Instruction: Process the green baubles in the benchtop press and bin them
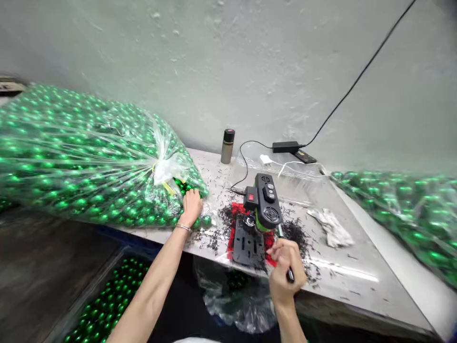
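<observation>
My left hand [192,206] reaches to the opening of a big clear plastic bag [163,166] full of shiny green balls. Its fingers curl down among the green balls [183,185] there; the fingertips are hidden, so what they hold cannot be made out. A loose green ball [206,220] lies beside that wrist. My right hand [287,264] is wrapped round the black-gripped lever handle [290,275] of a small black bench machine [267,202] with a red switch. The machine's slotted black base plate [249,242] rests on a red mat [231,238].
Black scraps [296,233] litter the table [342,276]. A dark-capped bottle [227,146] and a power adapter [285,146] stand near the wall. To the right lie a white glove [331,227] and another bag of green balls [410,214]. Below, a bin holds more green balls [110,295].
</observation>
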The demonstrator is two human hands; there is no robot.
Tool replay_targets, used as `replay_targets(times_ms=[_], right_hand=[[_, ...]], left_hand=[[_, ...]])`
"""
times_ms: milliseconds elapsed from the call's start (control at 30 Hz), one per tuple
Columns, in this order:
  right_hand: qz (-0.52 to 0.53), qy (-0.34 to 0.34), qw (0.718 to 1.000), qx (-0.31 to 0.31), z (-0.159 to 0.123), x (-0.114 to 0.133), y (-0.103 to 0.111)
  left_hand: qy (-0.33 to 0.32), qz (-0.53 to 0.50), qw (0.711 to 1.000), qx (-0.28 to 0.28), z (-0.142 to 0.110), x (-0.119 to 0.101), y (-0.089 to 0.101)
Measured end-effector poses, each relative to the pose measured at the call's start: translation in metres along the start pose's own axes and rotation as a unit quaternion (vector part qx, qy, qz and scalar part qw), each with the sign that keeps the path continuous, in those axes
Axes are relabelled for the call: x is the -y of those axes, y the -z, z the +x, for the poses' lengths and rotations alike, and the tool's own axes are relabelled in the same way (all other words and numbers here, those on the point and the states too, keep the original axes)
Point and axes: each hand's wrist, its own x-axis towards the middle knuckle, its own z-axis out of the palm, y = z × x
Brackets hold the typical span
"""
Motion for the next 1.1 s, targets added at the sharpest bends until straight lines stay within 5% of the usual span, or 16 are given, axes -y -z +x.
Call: replay_targets(times_ms=[167,267,367,500,600,700,800,1100], right_hand=[[0.006,-0.004,1.000,-0.003,-0.001,0.001,0.002],[0.006,-0.016,1.000,-0.008,-0.003,0.000,0.001],[0.009,-0.017,1.000,-0.017,-0.004,-0.001,0.000],[0.010,-0.022,1.000,-0.011,-0.005,-0.001,0.000],[0.004,-0.012,1.000,0.001,-0.004,-0.001,0.002],[-0.007,0.006,1.000,0.006,-0.002,0.001,0.003],[-0.007,0.017,1.000,0.013,0.001,0.003,0.003],[-0.017,0.021,0.999,0.021,0.004,0.006,0.004]], left_hand=[[-0.027,-0.016,0.999,0.023,-0.004,-0.003,0.001],[-0.024,-0.211,0.976,0.036,-0.021,-0.005,0.006],[0.034,-0.534,0.839,0.101,-0.048,-0.013,0.006],[0.130,-0.714,0.662,0.186,-0.082,-0.035,-0.007],[0.177,-0.762,0.585,0.216,-0.099,-0.052,-0.019],[0.207,-0.775,0.547,0.242,-0.110,-0.065,-0.029],[0.210,-0.758,0.570,0.235,-0.119,-0.074,-0.038],[-0.019,-0.522,0.843,0.129,-0.135,-0.092,-0.052]])
